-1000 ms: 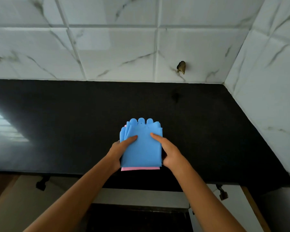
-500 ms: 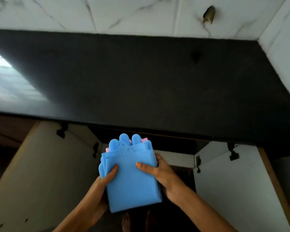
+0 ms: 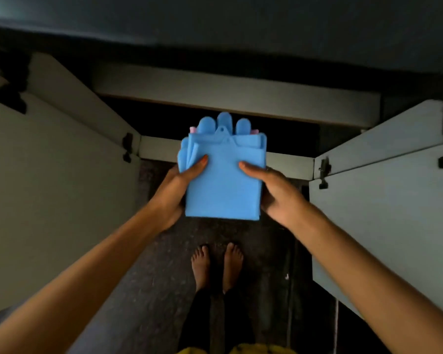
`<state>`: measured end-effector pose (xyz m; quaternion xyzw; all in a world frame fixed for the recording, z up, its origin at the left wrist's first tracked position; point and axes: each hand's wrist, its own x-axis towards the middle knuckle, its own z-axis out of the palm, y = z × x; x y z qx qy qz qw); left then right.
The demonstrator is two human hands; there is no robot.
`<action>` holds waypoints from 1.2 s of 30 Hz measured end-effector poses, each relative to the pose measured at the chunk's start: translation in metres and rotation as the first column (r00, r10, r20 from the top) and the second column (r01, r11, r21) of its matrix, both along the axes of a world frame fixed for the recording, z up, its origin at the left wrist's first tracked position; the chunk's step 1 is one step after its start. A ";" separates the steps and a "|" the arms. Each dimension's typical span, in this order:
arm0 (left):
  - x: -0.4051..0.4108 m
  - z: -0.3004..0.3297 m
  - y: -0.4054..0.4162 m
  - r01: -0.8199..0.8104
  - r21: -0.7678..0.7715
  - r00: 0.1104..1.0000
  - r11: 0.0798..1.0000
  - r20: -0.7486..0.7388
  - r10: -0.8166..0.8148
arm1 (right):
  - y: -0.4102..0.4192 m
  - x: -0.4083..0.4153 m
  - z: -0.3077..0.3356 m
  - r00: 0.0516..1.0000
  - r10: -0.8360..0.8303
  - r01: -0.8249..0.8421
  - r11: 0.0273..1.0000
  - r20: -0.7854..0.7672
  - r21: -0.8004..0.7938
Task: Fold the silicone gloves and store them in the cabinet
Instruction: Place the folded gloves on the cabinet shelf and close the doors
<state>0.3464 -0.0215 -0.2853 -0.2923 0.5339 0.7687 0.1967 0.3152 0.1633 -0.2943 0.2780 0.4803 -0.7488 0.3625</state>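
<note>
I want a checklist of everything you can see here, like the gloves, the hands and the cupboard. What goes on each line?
Surface: dark countertop along the top of the view, nothing seen on the part that shows.
Job's things: folded blue gloves held in the air in front of the open cabinet; a bit of pink peeks out at the top edge.
Clutter: nothing seen.
Hands: left hand grips the stack's left side, right hand grips its right side, thumbs on top.
Cables: nothing seen.
Surroundings: left cabinet door and right cabinet door both swung open; dark speckled floor; bare feet below the stack.
</note>
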 end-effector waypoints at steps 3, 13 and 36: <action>-0.033 -0.039 -0.004 0.046 -0.025 0.997 0.999 -0.060 -0.047 | -0.002 -0.024 -0.038 0.998 -0.017 0.018 1.000 -0.054 0.002; -0.159 -0.086 -0.005 0.017 -0.078 0.977 0.997 -0.213 -0.034 | -0.014 -0.144 -0.090 0.942 -0.050 0.051 0.999 -0.331 -0.005; -0.309 -0.147 -0.019 0.005 -0.439 0.922 0.898 -0.345 -0.174 | -0.028 -0.304 -0.144 0.829 0.232 0.104 0.830 -0.509 0.548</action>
